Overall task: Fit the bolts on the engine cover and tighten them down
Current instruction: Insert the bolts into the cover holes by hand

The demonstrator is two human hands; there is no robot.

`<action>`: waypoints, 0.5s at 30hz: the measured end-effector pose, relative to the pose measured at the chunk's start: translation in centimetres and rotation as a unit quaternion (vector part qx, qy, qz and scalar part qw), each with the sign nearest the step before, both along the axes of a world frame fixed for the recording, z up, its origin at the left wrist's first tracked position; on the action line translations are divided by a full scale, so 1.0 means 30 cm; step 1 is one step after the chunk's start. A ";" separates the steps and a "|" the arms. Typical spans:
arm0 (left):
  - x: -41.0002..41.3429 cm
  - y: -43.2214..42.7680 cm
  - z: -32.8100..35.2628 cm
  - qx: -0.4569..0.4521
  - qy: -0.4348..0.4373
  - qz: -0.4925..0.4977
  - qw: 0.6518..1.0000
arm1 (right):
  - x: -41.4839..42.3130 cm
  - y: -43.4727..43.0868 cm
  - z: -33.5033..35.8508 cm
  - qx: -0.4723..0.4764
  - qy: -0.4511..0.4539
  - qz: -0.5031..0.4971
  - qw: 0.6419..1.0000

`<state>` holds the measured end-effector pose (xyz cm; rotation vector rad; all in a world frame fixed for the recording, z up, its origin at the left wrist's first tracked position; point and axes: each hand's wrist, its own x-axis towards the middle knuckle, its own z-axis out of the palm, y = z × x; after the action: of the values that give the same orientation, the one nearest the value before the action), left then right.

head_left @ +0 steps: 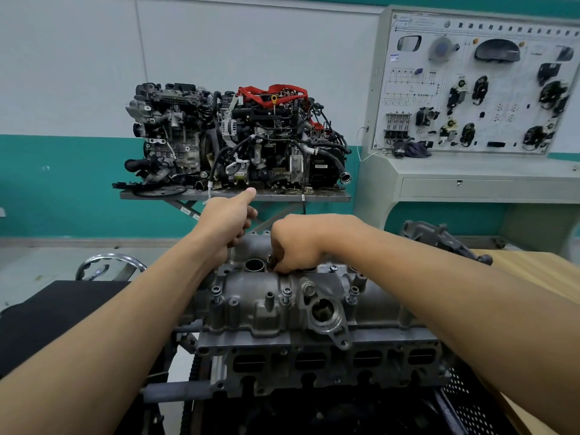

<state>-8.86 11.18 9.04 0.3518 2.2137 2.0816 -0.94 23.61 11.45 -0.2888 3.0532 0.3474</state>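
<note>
The cover point(251, 288) sits mid-frame on the engine, grey cast metal, with bolts point(286, 291) standing proud along its near edge. My right grip point(298, 243) pinches a small dark piece point(272, 261) beside an open round well point(255, 265). My left grip point(229, 221) curls behind the cover; I cannot tell whether it holds anything.

left hand point(227, 222) curled, contents hidden by own fingers. right hand point(301, 243) pinches dark object point(272, 261), mostly covered, unidentifiable. engine cover point(251, 296) far edge behind hands. training board point(470, 83) lettering blurred.
</note>
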 end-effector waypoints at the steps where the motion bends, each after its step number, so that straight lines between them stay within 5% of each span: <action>1: 0.001 0.000 0.001 0.000 -0.002 -0.001 1.000 | -0.002 -0.003 -0.003 0.010 -0.004 0.003 1.000; 15: 0.025 -0.001 0.011 -0.008 -0.021 -0.020 1.000 | -0.008 -0.006 -0.019 0.016 -0.024 -0.014 0.999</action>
<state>-8.11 11.15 9.38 0.3444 2.1816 2.0302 -1.19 23.43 10.87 -0.2484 2.9978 0.3813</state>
